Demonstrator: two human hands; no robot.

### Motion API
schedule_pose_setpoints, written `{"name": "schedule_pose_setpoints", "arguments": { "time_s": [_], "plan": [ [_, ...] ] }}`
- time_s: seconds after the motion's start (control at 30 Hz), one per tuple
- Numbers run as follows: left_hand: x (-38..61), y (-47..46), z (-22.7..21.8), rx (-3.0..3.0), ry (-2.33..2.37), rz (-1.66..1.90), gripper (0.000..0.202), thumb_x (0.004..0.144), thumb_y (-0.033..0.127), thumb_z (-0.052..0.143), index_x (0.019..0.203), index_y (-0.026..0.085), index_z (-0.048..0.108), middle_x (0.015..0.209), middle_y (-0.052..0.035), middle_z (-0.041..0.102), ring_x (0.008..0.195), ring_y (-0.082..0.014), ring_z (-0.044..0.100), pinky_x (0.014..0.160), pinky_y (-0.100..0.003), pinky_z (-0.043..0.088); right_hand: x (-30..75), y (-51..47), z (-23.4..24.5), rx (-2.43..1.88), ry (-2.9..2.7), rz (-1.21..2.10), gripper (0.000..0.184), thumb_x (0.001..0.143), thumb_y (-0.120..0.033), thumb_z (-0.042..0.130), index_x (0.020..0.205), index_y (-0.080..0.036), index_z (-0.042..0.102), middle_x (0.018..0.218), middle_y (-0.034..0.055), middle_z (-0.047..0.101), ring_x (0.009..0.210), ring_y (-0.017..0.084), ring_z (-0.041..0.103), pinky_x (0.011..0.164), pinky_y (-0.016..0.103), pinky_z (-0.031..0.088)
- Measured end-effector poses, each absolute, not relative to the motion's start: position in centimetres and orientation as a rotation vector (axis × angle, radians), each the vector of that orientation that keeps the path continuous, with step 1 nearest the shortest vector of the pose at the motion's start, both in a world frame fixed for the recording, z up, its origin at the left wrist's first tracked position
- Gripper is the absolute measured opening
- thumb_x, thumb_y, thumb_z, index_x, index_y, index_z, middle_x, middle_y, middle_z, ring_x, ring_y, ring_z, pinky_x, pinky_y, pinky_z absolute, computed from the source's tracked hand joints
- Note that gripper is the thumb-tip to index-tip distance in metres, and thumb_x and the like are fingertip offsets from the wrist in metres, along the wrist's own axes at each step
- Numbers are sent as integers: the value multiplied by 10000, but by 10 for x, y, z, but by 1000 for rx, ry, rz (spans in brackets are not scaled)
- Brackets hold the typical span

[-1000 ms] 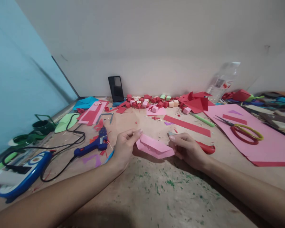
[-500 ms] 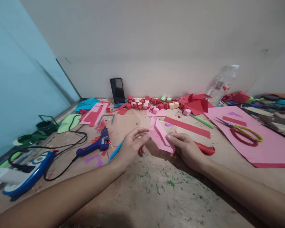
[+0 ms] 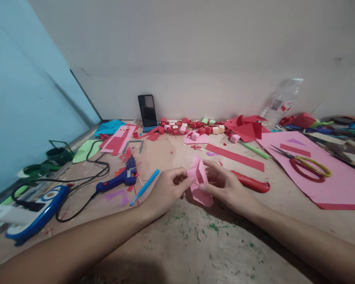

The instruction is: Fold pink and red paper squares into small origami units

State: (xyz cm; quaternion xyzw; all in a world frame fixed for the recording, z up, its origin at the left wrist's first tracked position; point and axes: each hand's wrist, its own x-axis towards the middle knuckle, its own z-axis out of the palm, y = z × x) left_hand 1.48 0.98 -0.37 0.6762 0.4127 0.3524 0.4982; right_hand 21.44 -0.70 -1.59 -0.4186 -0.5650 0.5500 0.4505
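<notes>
A folded piece of pink paper [image 3: 200,185] is held above the middle of the table, its flaps standing up into a partly boxed shape. My left hand [image 3: 174,185] pinches its left edge between thumb and fingers. From the other side my right hand [image 3: 223,183] grips it, thumb on the near face and fingers behind. Just beyond my right hand lies a red-handled cutter [image 3: 251,183], partly hidden by that hand. A blue pen [image 3: 144,187] rests left of my left hand.
On the left are a blue glue gun [image 3: 118,179] with its black cord and a blue-and-white power strip [image 3: 38,213]. Small paper cubes [image 3: 195,136] line the wall beside a phone [image 3: 147,110]. Scissors [image 3: 309,165] lie on pink sheets [image 3: 337,193] at right, near a plastic bottle [image 3: 281,104].
The pink paper has come slightly lower and its flaps have been folded up. My right hand's fingers have moved up behind it, and my left hand has closed on its left edge.
</notes>
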Motion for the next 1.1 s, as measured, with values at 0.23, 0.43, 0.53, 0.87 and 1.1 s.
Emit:
{"name": "schedule_pose_setpoints", "arguments": {
  "time_s": [0.23, 0.43, 0.53, 0.87, 1.1],
  "plan": [
    [16, 16, -6, 1546, 979, 873, 272, 902, 394, 661, 765, 161, 632, 599, 20, 609, 500, -110, 542, 512, -227, 427, 221, 0, -17, -899, -1268, 1560, 322, 714, -289, 924, 960, -193, 741, 863, 17, 757, 788, 181, 697, 735, 298, 522],
    [16, 11, -6, 1663, 1012, 994, 175, 862, 304, 732, 814, 181, 617, 752, 18, 628, 617, -116, 560, 592, -240, 456, 222, 1, -19, -982, -1266, 1530, 266, 704, -315, 934, 847, -169, 764, 809, 18, 743, 708, 157, 635, 658, 270, 461],
    [14, 7, -6, 1848, 1014, 1044, 114, 889, 196, 681, 807, 190, 601, 778, 17, 612, 701, -132, 585, 647, -247, 462, 221, 0, -17, -1002, -1214, 1535, 262, 675, -330, 943, 775, -166, 766, 723, 7, 714, 643, 145, 591, 624, 269, 425],
    [13, 6, -4, 2026, 1009, 1013, 42, 907, 231, 719, 895, 191, 727, 913, -28, 715, 776, -152, 630, 681, -259, 467, 222, 0, -13, -1047, -1273, 1458, 305, 689, -411, 916, 671, -161, 743, 614, -11, 623, 588, 130, 506, 597, 275, 378],
    [16, 7, -6, 2011, 1108, 953, 151, 803, 226, 811, 870, 200, 679, 889, -13, 724, 768, -169, 649, 698, -272, 491, 221, 0, -12, -1044, -1314, 1478, 283, 699, -426, 903, 768, -169, 805, 721, 31, 713, 656, 164, 569, 640, 291, 441]
  ]
}}
